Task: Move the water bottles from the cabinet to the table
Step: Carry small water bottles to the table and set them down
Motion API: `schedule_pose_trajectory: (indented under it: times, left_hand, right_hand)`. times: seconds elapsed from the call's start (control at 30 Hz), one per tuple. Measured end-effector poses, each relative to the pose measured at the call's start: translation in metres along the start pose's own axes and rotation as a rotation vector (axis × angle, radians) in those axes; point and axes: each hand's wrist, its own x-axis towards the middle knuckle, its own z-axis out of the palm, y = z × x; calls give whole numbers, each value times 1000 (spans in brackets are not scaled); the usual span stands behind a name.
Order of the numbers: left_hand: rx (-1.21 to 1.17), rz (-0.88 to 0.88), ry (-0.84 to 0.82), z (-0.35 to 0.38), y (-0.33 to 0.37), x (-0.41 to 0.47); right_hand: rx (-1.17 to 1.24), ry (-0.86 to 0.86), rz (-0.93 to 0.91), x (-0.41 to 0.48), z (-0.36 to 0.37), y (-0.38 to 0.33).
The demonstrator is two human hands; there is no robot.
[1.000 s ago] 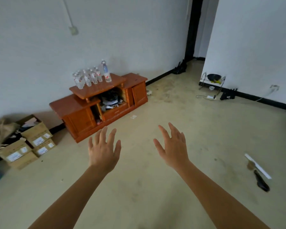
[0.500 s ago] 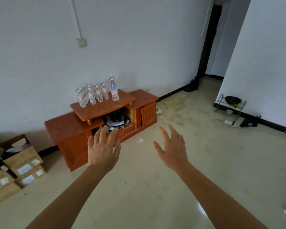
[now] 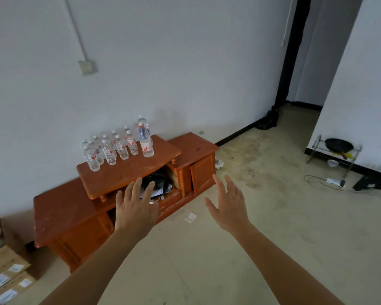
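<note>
Several water bottles [image 3: 121, 149] are seen standing upright in a cluster on the raised top of the wooden cabinet [image 3: 59, 216], at about eleven o'clock from the hands. The left hand [image 3: 136, 209] and the right hand [image 3: 228, 205] are held out with fingers spread, nothing being grasped. Cardboard boxes [image 3: 5, 274] are seen at eight o'clock.

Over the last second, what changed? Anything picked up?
The person has come closer to the cabinet; it and the water bottles look larger. The left hand now overlaps the cabinet's front in view. Nothing taken hold of or let go. It and the right hand stay open and empty; the water bottles stay upright on top.
</note>
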Motion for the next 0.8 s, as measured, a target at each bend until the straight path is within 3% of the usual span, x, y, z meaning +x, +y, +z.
schedule_pose_trajectory:
  times: [0.1, 0.4, 0.8]
  left_hand:
    - [84, 25, 12, 14, -11, 62]
    - [88, -122, -67, 87, -71, 203]
    - [104, -57, -138, 205, -173, 465]
  right_hand:
    - [-3, 3, -43, 81, 11, 6]
    - [19, -105, -145, 259, 105, -14]
    - [-34, -201, -162, 511, 228, -39]
